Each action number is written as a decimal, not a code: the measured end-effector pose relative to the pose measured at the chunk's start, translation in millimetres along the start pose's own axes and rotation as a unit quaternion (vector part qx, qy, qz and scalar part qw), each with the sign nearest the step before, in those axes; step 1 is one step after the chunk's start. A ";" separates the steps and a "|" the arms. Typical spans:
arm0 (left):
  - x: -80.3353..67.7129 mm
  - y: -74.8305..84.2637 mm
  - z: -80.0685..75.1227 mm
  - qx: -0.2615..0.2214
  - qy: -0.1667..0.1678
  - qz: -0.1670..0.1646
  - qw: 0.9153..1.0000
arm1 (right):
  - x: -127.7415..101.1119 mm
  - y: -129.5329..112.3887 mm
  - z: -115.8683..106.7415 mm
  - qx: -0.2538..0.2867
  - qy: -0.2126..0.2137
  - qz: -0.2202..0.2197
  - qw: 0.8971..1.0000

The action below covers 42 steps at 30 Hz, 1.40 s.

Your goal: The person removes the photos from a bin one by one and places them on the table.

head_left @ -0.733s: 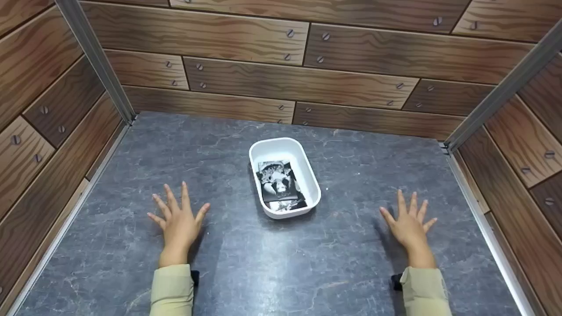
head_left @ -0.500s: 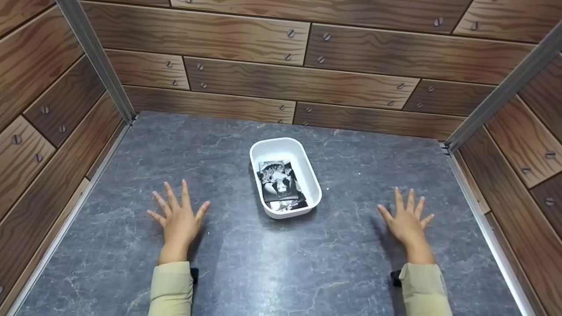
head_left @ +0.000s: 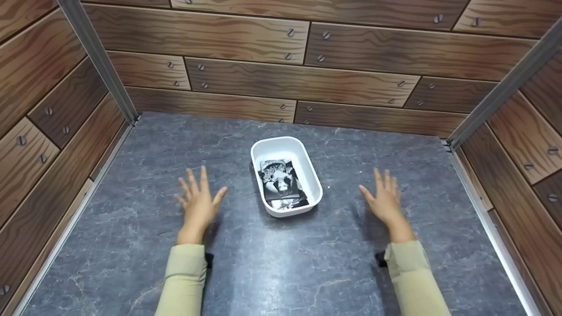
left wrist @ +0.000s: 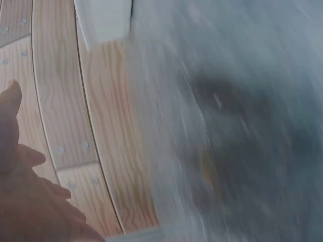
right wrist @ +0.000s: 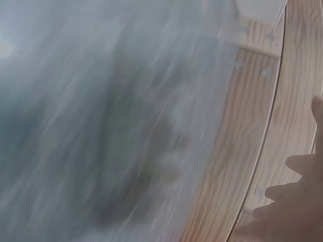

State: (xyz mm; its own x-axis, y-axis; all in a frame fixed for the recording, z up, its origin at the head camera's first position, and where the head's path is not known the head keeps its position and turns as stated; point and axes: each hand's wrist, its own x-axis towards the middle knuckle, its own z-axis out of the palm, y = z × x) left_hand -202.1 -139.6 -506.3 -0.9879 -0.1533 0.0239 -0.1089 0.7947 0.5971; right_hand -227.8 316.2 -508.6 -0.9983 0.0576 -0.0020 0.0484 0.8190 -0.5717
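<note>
White oval plastic tub (head_left: 286, 175) of black-and-white photos (head_left: 281, 184) sits between spread, empty left hand (head_left: 199, 202) and right hand (head_left: 384, 199); a careless grab could tip it.

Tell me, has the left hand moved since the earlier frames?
Yes. In the head view the left hand has shifted forward and inward, closer to the white tray, which sits in the same spot on the grey tabletop. Its fingers are straight, holding nothing.

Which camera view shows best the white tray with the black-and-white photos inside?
The head view: the whole white tray and its photos lie sharp between both hands. The two wrist views are blurred; each shows only a white corner at its top edge, perhaps the tray.
</note>
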 end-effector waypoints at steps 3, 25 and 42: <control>8.6 16.5 13.0 -0.041 -0.002 0.004 0.999 | 13.2 -20.0 10.5 0.068 -0.001 -0.031 0.997; 60.4 40.5 117.4 -0.361 -0.053 -0.047 0.930 | 84.8 -39.6 112.4 0.335 -0.083 0.068 0.936; 35.9 65.7 83.8 -0.441 -0.115 -0.084 0.886 | 42.9 -82.6 87.5 0.413 -0.097 0.106 0.899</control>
State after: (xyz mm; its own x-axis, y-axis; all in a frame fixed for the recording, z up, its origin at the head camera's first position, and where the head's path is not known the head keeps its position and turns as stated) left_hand -254.0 -43.7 -533.4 -0.9732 -0.0217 -0.2289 -0.2287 -0.0115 0.9734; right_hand -277.4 201.1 -533.3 -0.9600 -0.0040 -0.2801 0.2786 0.0930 -0.9559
